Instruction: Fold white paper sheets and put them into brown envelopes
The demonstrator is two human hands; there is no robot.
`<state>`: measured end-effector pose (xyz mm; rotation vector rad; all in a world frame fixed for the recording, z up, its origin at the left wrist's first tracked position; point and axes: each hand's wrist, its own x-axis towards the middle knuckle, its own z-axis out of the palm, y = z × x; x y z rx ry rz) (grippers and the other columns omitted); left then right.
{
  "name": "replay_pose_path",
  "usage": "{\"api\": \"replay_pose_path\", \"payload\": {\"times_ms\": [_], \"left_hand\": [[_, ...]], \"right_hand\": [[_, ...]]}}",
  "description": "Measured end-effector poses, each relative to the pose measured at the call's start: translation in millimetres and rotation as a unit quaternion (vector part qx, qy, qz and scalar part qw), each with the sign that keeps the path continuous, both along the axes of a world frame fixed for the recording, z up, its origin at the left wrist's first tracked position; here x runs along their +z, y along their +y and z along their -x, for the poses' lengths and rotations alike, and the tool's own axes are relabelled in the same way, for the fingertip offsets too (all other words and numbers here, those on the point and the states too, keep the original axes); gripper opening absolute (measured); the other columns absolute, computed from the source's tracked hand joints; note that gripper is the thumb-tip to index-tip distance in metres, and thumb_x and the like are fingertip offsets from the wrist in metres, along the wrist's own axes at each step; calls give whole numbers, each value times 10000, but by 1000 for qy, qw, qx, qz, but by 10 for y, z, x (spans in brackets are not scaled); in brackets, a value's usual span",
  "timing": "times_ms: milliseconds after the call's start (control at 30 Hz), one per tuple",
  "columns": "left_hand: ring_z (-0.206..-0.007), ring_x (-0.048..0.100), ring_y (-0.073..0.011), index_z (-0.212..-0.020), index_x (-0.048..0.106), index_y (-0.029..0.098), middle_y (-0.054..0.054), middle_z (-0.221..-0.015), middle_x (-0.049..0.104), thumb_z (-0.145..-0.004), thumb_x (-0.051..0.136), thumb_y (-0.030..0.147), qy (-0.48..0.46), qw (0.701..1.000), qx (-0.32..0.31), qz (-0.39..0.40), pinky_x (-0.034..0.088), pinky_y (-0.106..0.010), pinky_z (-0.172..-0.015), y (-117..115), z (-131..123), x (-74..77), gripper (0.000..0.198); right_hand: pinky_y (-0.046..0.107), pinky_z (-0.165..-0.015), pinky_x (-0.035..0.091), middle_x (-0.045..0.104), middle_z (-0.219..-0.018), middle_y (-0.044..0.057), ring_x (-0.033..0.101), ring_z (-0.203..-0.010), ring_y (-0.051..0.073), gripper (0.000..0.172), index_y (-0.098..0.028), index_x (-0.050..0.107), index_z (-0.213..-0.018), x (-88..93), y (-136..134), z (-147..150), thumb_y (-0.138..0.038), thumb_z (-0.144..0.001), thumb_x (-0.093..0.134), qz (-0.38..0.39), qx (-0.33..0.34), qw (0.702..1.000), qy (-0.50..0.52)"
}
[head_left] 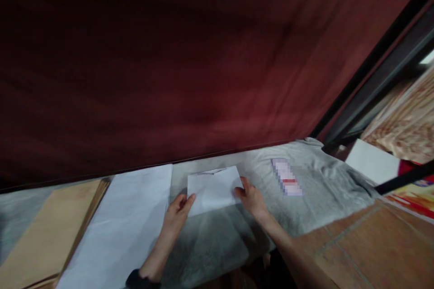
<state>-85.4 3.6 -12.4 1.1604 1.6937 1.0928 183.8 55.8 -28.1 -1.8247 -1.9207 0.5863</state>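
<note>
A folded sheet of white paper (214,192) is held just over the grey cloth, its top edge showing a small gap between layers. My left hand (178,212) pinches its left edge, thumb on top. On the right edge, my right hand (251,196) grips the paper with the thumb on its face and the fingers mostly behind. Left of my left hand lies a stack of large white sheets (125,221). To the right of my right hand is a pale, blurred-out rectangular item (286,176) with a red band.
Grey cloth (217,244) covers the work surface. Brown envelopes or paper (57,221) lie at the far left. A dark red curtain (203,76) hangs behind. At right are a dark metal frame (369,72), a white box (373,162) and a tiled floor (379,239).
</note>
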Motion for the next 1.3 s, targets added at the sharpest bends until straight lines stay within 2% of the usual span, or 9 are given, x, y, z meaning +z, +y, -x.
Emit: {"api": "replay_pose_path", "payload": {"times_ms": [100,233,400,600,733,833,933,1100,1300], "left_hand": [[-599,454,-142,-631,500,223,52,-593,454,-703,630,749,10,1000,-19,-11,357,-253,-552,53,30,-71,547],[-561,440,-141,-591,475,235,57,-555,424,-743,588,654,80,997,4,-23,326,-260,-542,118,30,-140,460],[-546,496,-155,-651,492,239,52,-543,474,-842,529,397,187,982,3,22,323,-270,-561,132,-40,-18,251],[-666,636,-189,-879,571,211,-3,-714,643,-893,529,280,231,970,8,81,389,-276,-613,161,-93,57,83],[-715,684,-214,-1133,564,162,-45,-808,700,-905,530,250,218,970,17,103,441,-294,-644,178,-85,11,247],[-754,705,-220,-1209,545,150,-60,-847,720,-911,532,241,212,973,2,93,471,-301,-682,183,-65,-16,313],[-779,717,-225,-1238,542,155,-55,-833,729,-906,543,230,226,971,-3,85,480,-301,-697,186,-53,-41,340],[-812,727,-221,-1235,549,140,-82,-898,745,-901,546,202,218,973,-18,78,501,-296,-721,201,-53,-73,339],[-767,721,-216,-1211,566,163,-47,-842,728,-896,542,195,214,973,-28,84,505,-288,-683,229,-54,-52,317]], "right_hand": [[307,-787,495,771,-1016,89,731,-935,244,409,-195,534,-1386,11,27,53,-279,-986,526,20,-5,999,-28],[320,-823,504,772,-1062,111,741,-962,251,464,-190,458,-1469,37,33,110,-290,-1015,465,43,-11,995,-91],[348,-937,489,740,-1194,145,724,-1046,256,483,-165,422,-1492,54,30,172,-293,-1026,441,3,-14,991,-136],[404,-971,465,717,-1212,188,711,-1042,283,473,-140,454,-1469,-62,25,236,-261,-1012,424,-63,-22,983,-172],[411,-941,469,711,-1175,179,690,-989,276,468,-156,475,-1460,-104,11,237,-245,-1004,418,-104,-19,976,-192],[428,-925,474,697,-1145,173,657,-1007,291,466,-149,508,-1442,-67,2,233,-216,-985,447,-115,-18,972,-203],[465,-966,470,645,-1280,185,604,-1139,314,466,-153,513,-1449,-25,-5,274,-209,-993,436,-138,12,974,-181],[463,-1131,399,427,-1582,145,416,-1428,289,501,-169,448,-1515,-60,-55,470,-291,-1029,432,-190,123,969,-100],[499,-1199,317,355,-1637,88,330,-1502,282,518,-231,404,-1556,-199,-144,592,-375,-1058,406,-176,163,964,-118]]}}
